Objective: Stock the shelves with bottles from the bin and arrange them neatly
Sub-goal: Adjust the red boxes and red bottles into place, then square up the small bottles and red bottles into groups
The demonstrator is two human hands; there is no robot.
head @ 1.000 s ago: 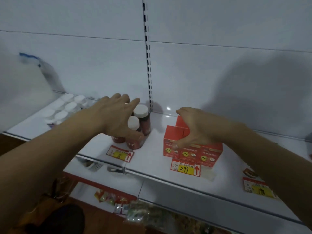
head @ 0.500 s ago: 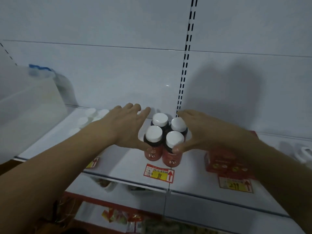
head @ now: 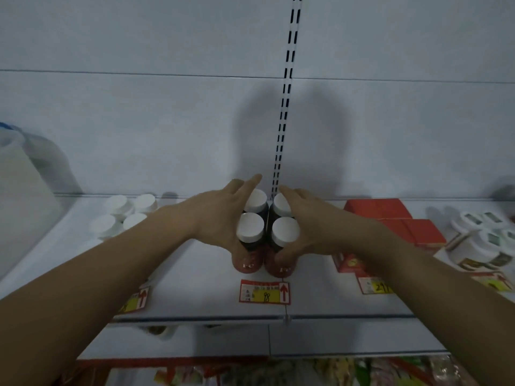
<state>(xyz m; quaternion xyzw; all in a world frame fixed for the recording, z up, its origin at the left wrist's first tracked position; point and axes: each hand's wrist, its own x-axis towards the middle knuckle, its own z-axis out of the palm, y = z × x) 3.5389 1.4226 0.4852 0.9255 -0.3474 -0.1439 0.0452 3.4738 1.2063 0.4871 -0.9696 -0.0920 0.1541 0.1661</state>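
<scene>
Left hand [head: 220, 215] fingers straight, together, pressing bottles [head: 266, 232] from 9 o'clock; right hand [head: 309, 221] likewise from 3 o'clock. Purpose, likely: squeeze four into tight square. Bottles upright on shelf [head: 195, 274], at 12 o'clock from price tag [head: 264, 292]. Red boxes [head: 395, 218] at 3 o'clock.

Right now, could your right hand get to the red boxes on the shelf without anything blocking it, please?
Probably yes. The right hand presses the right side of the red bottles, and the red boxes stand on the shelf just to its right, with nothing between them; it would have to let go first.
</scene>
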